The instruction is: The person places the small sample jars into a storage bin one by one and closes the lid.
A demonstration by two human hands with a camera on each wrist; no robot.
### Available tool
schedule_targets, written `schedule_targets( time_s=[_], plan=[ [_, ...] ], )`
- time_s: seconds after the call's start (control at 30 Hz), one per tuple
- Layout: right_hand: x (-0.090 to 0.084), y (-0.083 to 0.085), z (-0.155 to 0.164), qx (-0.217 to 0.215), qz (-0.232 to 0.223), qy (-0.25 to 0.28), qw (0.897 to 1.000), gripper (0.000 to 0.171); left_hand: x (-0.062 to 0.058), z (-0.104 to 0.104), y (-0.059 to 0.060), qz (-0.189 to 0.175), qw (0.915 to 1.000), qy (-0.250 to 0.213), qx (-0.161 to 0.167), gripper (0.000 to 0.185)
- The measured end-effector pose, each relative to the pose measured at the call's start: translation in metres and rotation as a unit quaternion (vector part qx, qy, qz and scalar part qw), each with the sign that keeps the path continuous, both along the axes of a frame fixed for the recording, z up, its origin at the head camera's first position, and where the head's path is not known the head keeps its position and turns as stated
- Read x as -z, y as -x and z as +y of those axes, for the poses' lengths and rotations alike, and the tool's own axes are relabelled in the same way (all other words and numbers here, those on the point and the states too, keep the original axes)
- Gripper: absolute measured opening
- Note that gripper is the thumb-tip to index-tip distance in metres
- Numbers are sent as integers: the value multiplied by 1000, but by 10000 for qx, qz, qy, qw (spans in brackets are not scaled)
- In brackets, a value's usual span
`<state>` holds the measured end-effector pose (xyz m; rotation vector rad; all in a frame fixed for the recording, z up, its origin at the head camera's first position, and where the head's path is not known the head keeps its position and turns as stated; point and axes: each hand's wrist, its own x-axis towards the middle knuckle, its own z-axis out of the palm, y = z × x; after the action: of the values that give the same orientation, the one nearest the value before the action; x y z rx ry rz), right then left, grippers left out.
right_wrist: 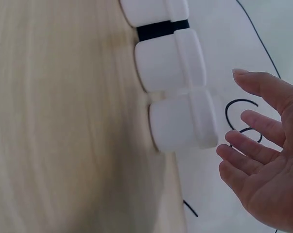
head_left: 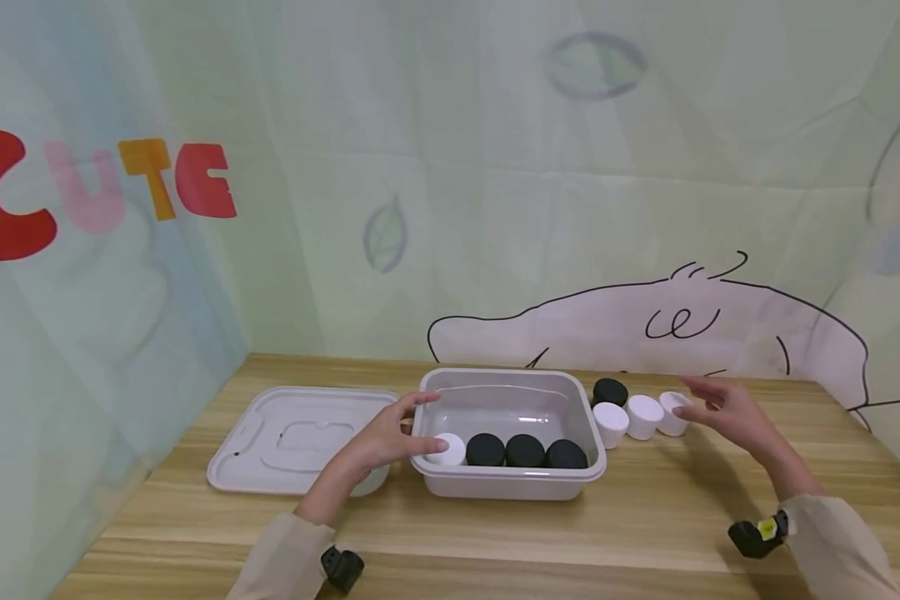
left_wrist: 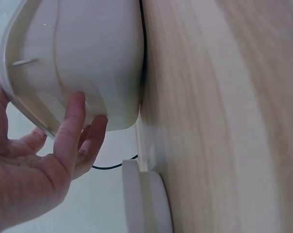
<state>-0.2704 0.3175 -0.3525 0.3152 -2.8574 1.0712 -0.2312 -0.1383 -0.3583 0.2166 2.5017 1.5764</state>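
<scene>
A white plastic box [head_left: 504, 485] stands on the table, its inside facing up. My left hand [head_left: 381, 437] grips its left rim, thumb over the edge and fingers against the outer wall [left_wrist: 100, 58]. Along the box's front side lie a white jar [head_left: 453, 451] and three black-topped jars [head_left: 526, 451]. To the right of the box, three white lidded jars [head_left: 645, 416] stand in a row. My right hand [head_left: 733, 419] is beside the rightmost white jar [right_wrist: 178, 124], fingers spread and apart from it, holding nothing.
A white lid [head_left: 245, 454] lies flat left of the box. One black jar [head_left: 610, 389] stands behind the white jars. A printed cloth [head_left: 330, 275] hangs along the table's back and left edges.
</scene>
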Motion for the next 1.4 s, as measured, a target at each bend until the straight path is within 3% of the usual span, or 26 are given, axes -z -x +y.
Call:
schedule_targets(
  time_s=[0.33, 0.77, 0.9, 1.17, 1.4],
  plan=[
    [18, 5, 4, 161, -207, -38, 9996, 67, 2, 0, 0, -66, 9997, -236, 64, 71],
    [21, 4, 3, 460, -370, -97, 9982, 68, 1, 1, 0, -57, 9996, -275, 91, 71],
    [20, 3, 3, 451, -310, -163, 9984, 67, 1, 1, 0, -52, 9997, -246, 64, 72],
    [8, -1, 7, 850, 19, -267, 9960, 65, 3, 0, 0, -23, 9997, -243, 81, 71],
    [2, 9, 9, 1168, 597, 418, 9905, 59, 4, 0, 1, -50, 9998, -202, 45, 70]
  ],
)
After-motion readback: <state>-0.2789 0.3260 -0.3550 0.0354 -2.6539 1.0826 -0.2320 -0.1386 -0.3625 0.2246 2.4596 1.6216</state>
